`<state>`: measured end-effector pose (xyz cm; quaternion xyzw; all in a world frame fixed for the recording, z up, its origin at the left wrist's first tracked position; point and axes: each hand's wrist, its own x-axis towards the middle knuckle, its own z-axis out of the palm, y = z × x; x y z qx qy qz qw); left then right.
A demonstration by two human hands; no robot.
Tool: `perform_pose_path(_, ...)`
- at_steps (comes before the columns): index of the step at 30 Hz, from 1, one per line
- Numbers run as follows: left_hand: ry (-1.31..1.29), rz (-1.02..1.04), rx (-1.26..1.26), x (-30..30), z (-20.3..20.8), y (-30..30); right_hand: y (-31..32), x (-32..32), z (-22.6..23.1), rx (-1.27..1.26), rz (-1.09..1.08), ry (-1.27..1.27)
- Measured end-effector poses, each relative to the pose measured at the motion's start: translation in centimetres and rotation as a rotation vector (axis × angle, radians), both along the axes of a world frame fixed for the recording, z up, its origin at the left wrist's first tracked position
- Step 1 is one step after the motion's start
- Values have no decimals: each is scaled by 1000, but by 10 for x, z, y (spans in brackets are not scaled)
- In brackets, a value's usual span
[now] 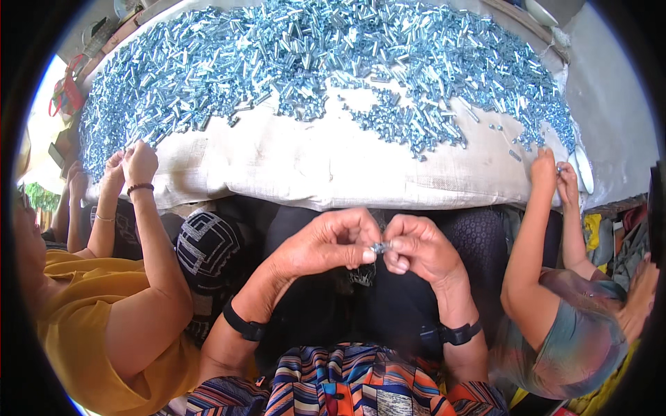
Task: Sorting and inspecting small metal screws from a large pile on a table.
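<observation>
My left hand [331, 243] is closed in a pinch, thumb against fingers, on a small shiny metal piece [377, 247]. From the other side my right hand [424, 248] pinches the same piece with its thumb and fingertips. The piece is partly covered by the fingers, so its exact shape is hard to make out. Both hands are held above my lap, just short of the table's near edge. On the table lies a broad heap of bluish-silver metal tubes and small nut-like pieces [298, 59].
Pale woven cloth [291, 163] covers the table, its near edge hanging in front of me. On the left a person in a mustard top [104, 326] works at the heap; on the right, another in a patterned sleeve [576, 333]. White dishes [584, 170] sit at the right edge.
</observation>
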<state>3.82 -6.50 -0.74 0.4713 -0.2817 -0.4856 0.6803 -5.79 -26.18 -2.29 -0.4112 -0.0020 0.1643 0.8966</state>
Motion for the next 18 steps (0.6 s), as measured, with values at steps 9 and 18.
perform_pose_path(9, -17, -7, 139, 15, -8, 8, 2, -7, -6, -261, 31, 74)
perform_pose_path(18, -1309, 858, 445, 136, -22, -50, -16, 11, 17, -886, -33, 4)
